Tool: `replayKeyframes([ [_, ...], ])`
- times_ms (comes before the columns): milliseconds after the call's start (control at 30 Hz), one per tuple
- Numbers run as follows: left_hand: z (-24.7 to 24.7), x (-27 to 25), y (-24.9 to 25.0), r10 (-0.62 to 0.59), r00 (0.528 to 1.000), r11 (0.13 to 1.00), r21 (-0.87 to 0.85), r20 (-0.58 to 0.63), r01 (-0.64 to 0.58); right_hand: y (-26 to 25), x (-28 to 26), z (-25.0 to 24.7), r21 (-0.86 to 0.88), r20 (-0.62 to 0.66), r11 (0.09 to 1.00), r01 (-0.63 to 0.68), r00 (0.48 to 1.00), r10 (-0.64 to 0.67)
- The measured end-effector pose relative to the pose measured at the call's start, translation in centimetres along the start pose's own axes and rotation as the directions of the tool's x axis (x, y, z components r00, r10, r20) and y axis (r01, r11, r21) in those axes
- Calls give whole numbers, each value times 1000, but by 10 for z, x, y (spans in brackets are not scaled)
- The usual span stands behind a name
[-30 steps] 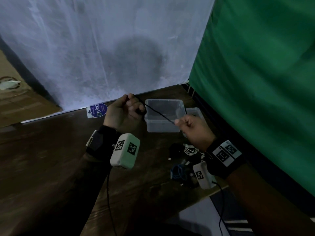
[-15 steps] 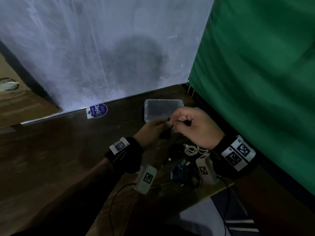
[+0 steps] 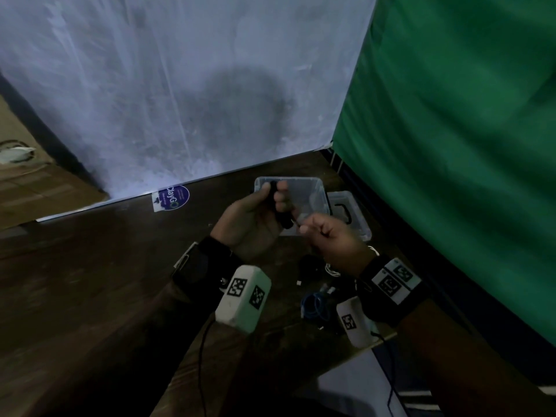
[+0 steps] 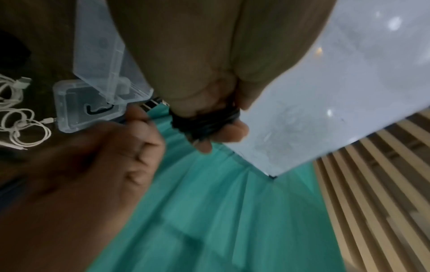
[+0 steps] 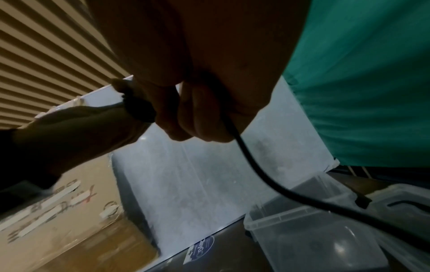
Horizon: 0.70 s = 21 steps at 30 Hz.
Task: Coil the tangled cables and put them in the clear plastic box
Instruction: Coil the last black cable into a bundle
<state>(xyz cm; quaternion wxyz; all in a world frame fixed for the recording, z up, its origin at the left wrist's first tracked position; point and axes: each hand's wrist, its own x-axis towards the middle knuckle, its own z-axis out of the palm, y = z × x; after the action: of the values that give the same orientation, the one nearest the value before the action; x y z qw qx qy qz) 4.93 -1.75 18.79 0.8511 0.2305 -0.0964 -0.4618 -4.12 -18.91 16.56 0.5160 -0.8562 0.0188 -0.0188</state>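
The thin black cable [image 4: 204, 122] is held above the dark wooden bench [image 3: 90, 281], wound in several turns into a small bundle. The left hand [image 3: 252, 224] grips that bundle, its fingers [image 4: 232, 131] and thumb curled round the turns and clamped on them. The right hand [image 3: 334, 242] sits just beside the left one, its fingers [image 5: 186, 117] curled tight on the same cable close to the bundle. In the right wrist view a free length of the cable leaves the underside of the right fingers and hangs down in a curve to a small plug end [image 5: 361, 199].

Directly beyond the fingertips of both hands stands the clear rectangular plastic box [image 3: 313, 188], open at the top; whether it holds anything cannot be told. Its clear lid [image 3: 355, 218] with a black handle lies on the bench touching the far right side of the box.

Below the right wrist, on the bench, lie a loose white cable [image 4: 18, 117] with a flat plug, a blue coiled cable [image 3: 314, 305] and some dark items too dim to identify. These are well apart from the fingers and untouched.

A round blue sticker [image 3: 173, 197] sits at the foot of the white sheeted wall [image 3: 180, 85], left of the left fingers. A green cloth curtain [image 3: 451, 145] hangs to the right of the right hand. Both wrists carry black bands with white marker-tagged camera units [image 3: 243, 299].
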Motion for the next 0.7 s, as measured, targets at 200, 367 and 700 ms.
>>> replayKeyframes([
  [200, -32, 14, -4, 169, 955, 985, 19, -243, -170, -15, -11, 15, -190, 152, 981, -24, 987, 54],
  [367, -27, 4, -13, 259, 916, 678, 733, -307, 54, -32, -14, 0, -169, 225, 986, 4, 974, 35],
  [700, 2, -14, -31, -82, 990, 751, 646, -113, 136, -23, -6, -27, 104, -95, 992, 71, 994, -61],
])
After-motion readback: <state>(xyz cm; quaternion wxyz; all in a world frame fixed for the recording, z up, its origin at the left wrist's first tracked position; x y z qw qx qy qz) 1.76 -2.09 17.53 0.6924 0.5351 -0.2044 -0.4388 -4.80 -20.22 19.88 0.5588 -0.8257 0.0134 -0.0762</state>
